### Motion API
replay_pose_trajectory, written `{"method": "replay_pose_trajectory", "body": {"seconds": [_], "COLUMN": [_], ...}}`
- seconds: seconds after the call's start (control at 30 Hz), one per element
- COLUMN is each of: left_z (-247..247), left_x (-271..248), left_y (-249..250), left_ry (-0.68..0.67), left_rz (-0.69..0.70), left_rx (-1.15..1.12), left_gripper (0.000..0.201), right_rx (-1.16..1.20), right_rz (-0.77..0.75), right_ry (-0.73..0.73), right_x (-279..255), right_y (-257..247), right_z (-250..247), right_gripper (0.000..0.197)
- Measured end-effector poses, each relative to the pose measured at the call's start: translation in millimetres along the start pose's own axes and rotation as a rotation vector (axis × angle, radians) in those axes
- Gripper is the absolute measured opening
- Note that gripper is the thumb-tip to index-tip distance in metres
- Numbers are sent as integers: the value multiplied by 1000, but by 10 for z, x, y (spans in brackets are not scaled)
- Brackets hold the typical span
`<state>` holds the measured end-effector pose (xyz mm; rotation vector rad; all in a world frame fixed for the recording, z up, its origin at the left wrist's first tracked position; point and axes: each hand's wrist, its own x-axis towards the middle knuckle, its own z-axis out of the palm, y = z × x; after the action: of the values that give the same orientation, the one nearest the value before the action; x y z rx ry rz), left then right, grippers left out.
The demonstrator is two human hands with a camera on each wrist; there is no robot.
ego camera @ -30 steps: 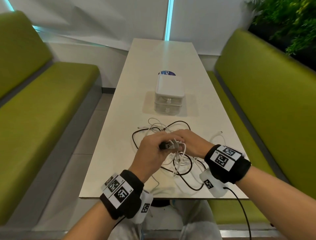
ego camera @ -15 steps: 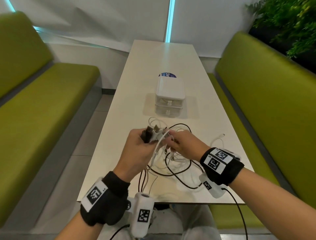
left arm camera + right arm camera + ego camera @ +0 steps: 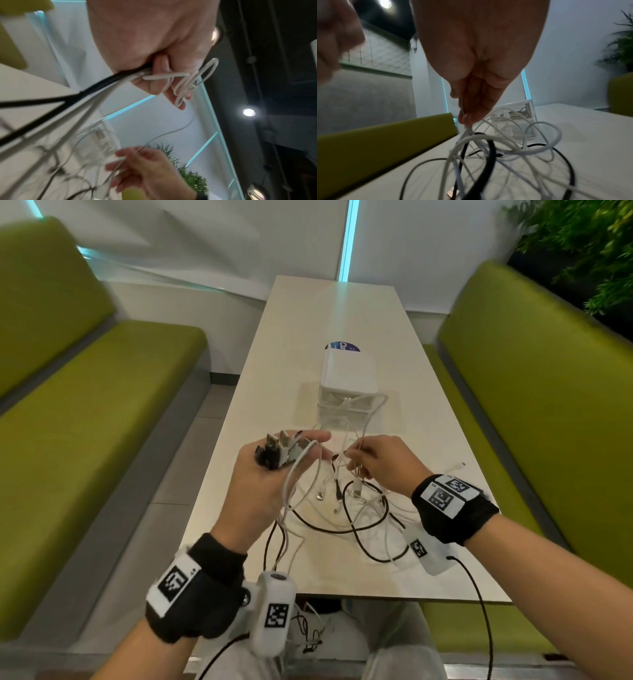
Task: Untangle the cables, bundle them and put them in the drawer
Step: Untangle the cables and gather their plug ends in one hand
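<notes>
A tangle of white and black cables hangs from both hands down to the near part of the white table. My left hand is raised above the table and grips a bunch of cable plugs, black and white cords trailing from its fist. To its right, my right hand pinches thin white cable strands between thumb and fingers. The small white drawer box stands behind the hands, mid-table; both its drawers look pushed in.
Green benches run along both sides of the table. A round blue sticker lies behind the drawer box. A plant stands at the far right. A white cable end lies on the table beyond my right wrist.
Both hands have risen from the table and moved apart. The left hand has lifted the plug bunch up and to the left, pulling the cables taut from the heap.
</notes>
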<state>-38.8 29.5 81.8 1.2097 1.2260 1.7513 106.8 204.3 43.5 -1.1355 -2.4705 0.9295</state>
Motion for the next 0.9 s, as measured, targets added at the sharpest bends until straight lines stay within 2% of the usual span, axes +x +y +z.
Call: {"method": "replay_pose_trajectory", "body": {"seconds": [0.13,0.27,0.37,0.57,0.63,0.77,0.83,0.9], "left_z": [91,140,138,159,164,202,214,237], "left_x": [-66,-49,-36,-43,-44,-24,6,50], "left_y": [-157,-261,-247,-236,-270,-306,-323,-328], "left_ry": [83,102,107,120,119,132,93,24], "left_rz": [-108,-137,-151,-149,-156,-194,-230,-249], "left_rx": [6,26,19,3,19,34,85,198], "left_gripper": [15,14,11,17,16,35,47,47], "right_rx": [247,336,554,808,863,954,975,953], "right_rz": [34,-20,21,-84,-133,-134,-116,-124], "right_ry": [58,76,83,374,414,373,298,210], "right_x": [-57,-89,-127,-170,-174,-188,-199,-221], "right_y": [-77,-84,-104,-251,-353,-540,-586,-604], "right_z": [-75,-115,-147,-236,-275,-340,-353,-341], "right_gripper": [20,24,24,18,17,18,19,20]}}
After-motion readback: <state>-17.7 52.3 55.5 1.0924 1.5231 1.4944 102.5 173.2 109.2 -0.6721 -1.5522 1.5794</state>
